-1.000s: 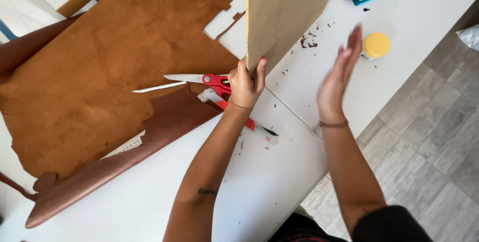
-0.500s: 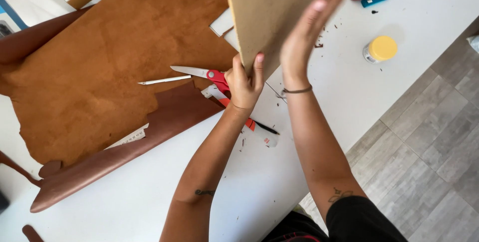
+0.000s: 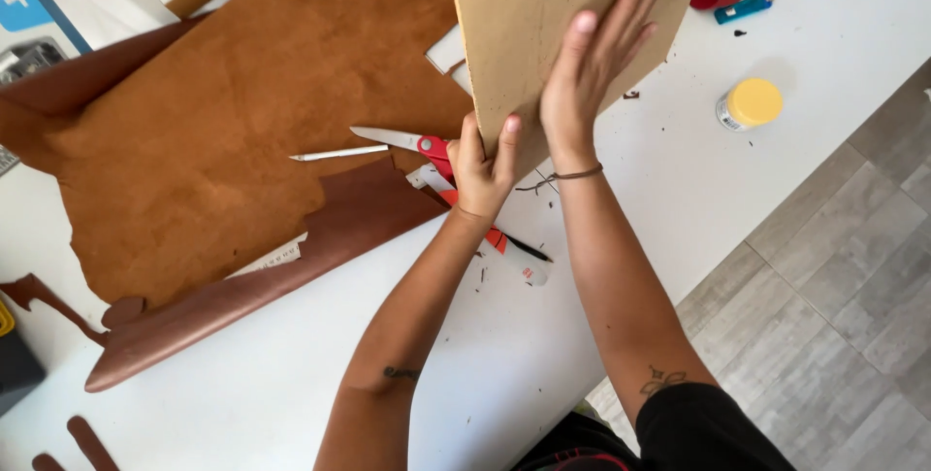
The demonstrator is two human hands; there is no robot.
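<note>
The left hand grips the lower edge of a tan board held above the white tabletop. The right hand lies open and flat on its face, fingers spread. Red-handled scissors seem to rest just beneath.

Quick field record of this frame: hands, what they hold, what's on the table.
left hand: grips the bottom corner of the tan board, thumb on its face
right hand: palm flat on the board face, fingers spread
board: raised off the white table, tilted
under the hands: red-handled scissors
left of them: brown leather hide, white pencil lying on it
right side: yellow-capped jar, blue lighter
</note>
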